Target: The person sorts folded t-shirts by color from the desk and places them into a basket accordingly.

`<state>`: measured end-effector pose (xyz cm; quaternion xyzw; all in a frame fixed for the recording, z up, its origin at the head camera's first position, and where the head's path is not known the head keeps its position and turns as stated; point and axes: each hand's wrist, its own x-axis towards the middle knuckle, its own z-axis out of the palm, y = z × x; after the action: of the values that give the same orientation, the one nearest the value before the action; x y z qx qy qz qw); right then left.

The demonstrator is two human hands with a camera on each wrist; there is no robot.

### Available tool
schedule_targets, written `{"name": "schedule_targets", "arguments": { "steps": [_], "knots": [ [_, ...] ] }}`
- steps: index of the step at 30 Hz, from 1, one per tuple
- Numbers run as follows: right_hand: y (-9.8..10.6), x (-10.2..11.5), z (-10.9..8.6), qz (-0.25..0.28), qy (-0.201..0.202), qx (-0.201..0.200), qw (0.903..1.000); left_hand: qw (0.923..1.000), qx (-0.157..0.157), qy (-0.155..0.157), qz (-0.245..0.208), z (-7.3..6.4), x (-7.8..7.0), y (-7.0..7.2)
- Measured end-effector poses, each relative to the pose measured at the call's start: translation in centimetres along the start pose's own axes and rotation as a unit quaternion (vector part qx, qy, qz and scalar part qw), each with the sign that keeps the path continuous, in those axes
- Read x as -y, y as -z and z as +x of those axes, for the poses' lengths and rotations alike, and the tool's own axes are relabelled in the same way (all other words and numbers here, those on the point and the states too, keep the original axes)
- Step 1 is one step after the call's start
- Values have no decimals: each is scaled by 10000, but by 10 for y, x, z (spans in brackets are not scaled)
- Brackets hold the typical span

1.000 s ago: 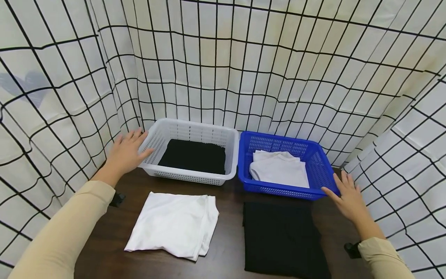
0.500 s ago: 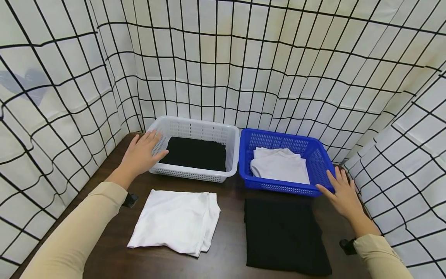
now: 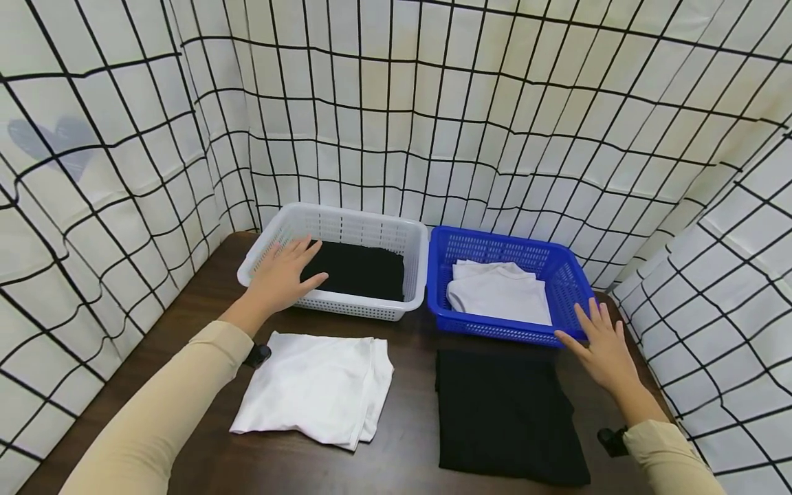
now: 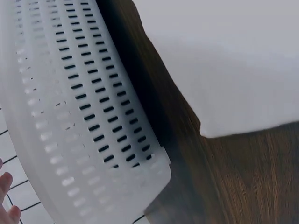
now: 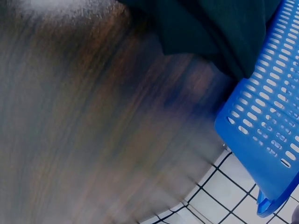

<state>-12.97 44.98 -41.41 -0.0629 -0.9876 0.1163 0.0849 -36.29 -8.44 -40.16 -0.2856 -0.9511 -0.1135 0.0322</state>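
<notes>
My left hand [image 3: 281, 278], fingers spread, is over the front left part of the white basket [image 3: 414, 275]; whether it touches the rim I cannot tell. A folded black cloth [image 3: 365, 271] lies in that basket. To the right, my right hand [image 3: 606, 350] is at the front right corner of the blue basket [image 3: 495, 324], its fingers spread. Inside the blue basket is a folded white cloth [image 3: 501, 292]. On the table in front lie a folded white garment [image 3: 322, 388] and a folded black garment [image 3: 504, 419]. Neither hand grips anything.
A black grid-patterned white curtain [image 3: 383, 103] surrounds the dark wooden table [image 3: 402, 426] at the back and sides. The two baskets stand side by side against the back. Each wrist carries a small black camera [image 3: 256, 355].
My left hand has moved right, from beside the white basket's left end to over it. My right hand has shifted slightly left along the blue basket's corner. The cloths stay put.
</notes>
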Motion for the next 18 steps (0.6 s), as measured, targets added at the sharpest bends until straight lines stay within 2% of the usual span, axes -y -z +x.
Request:
{"name": "schedule_targets", "arguments": {
  "steps": [10,18],
  "knots": [
    [-1,3,-3,-40,23,1,10000,9999,-32,-133,40,5,-12,-3],
    [-4,7,-7,-63,49,127,9999,9998,7,-203,37,0,-27,-11]
  ]
}}
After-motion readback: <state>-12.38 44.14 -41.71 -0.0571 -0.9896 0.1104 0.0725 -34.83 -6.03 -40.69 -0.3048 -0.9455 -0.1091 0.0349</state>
